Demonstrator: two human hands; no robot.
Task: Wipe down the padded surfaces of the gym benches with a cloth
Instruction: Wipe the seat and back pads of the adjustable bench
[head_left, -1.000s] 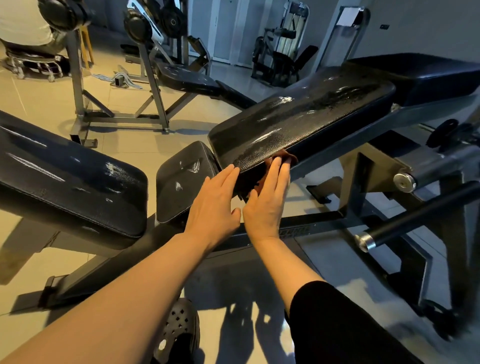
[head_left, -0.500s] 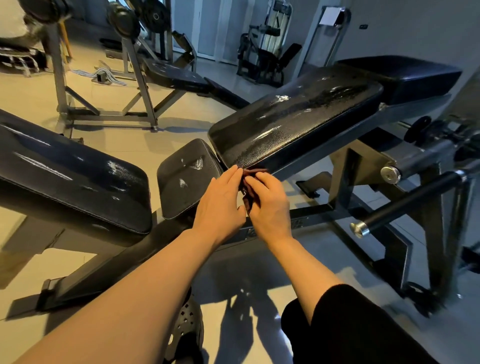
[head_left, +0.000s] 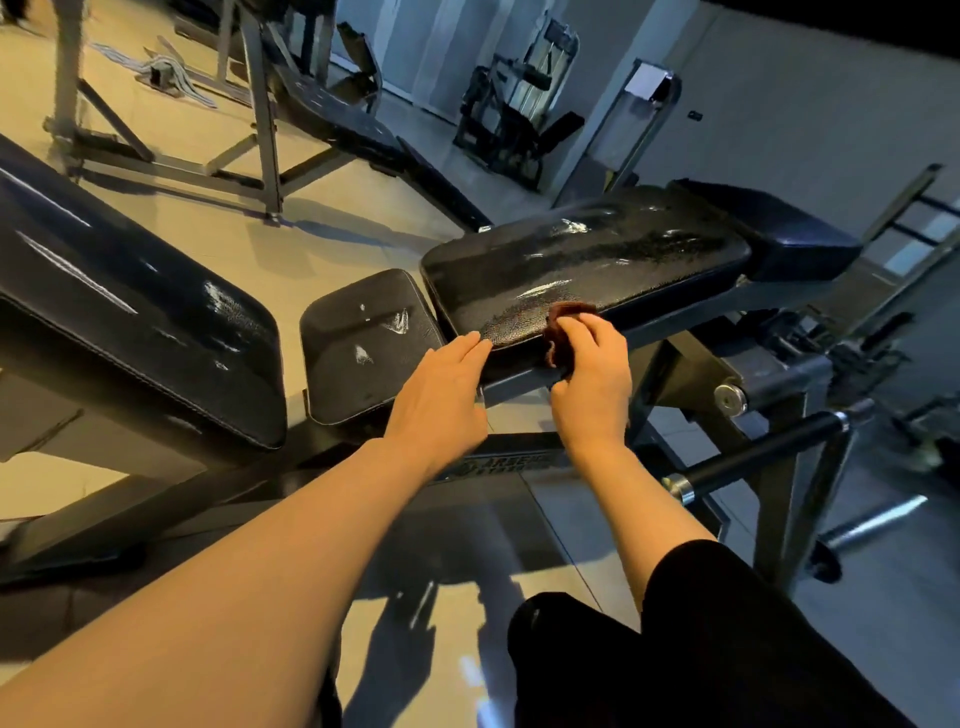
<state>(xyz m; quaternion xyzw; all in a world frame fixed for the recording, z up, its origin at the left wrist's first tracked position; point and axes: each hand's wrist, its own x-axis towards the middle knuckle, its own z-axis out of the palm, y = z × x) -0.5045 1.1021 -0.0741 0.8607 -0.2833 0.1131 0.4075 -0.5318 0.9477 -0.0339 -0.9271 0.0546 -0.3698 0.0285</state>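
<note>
Now the right hand (head_left: 589, 374) grips the maroon cloth (head_left: 563, 325) against the back pad's (head_left: 587, 265) near edge to wipe it, left hand (head_left: 441, 395) just beside, open-fingered, steadying the pad

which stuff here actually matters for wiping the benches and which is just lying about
Part of the job:
- cloth, gripped by the right hand
- back pad under the cloth
- small seat pad
- near bench pad
- left hand, fingertips at the back pad's edge

Just lying about:
- roller bar
- rack frame
- far machine
</note>
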